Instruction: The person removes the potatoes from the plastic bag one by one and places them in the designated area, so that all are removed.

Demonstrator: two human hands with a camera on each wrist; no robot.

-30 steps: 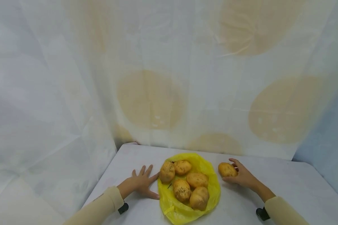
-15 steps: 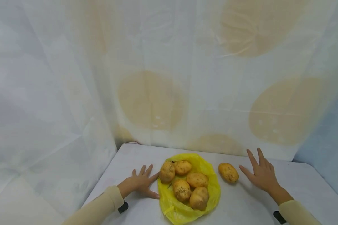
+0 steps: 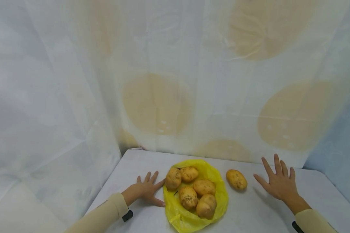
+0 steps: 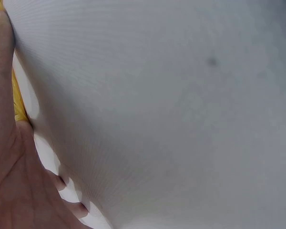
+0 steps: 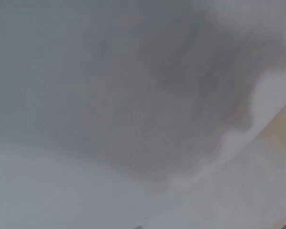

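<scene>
In the head view a yellow plastic bag (image 3: 218,174) lies spread on the white table with several potatoes (image 3: 204,187) on it. My left hand (image 3: 146,191) rests at the bag's left side, fingers spread, the index fingertip right by the leftmost potato (image 3: 173,178). A single potato (image 3: 236,179) lies on the table just right of the bag. Farther right my right hand (image 3: 281,184) is held with its fingers spread, holding nothing. In the left wrist view the left palm (image 4: 24,191) and thumb show beside a strip of the yellow bag (image 4: 19,98).
The white table (image 3: 259,213) reaches back to a pale hanging sheet (image 3: 210,97) with tan round spots. More white sheeting (image 3: 46,129) hangs at the left, and a bluish sheet (image 3: 341,136) at the right. The right wrist view shows mostly a hand's shadow on the table.
My right hand has let go of the single potato and moved away to the right, its fingers spreading. That potato has turned slightly where it lies. The left hand has stayed put.
</scene>
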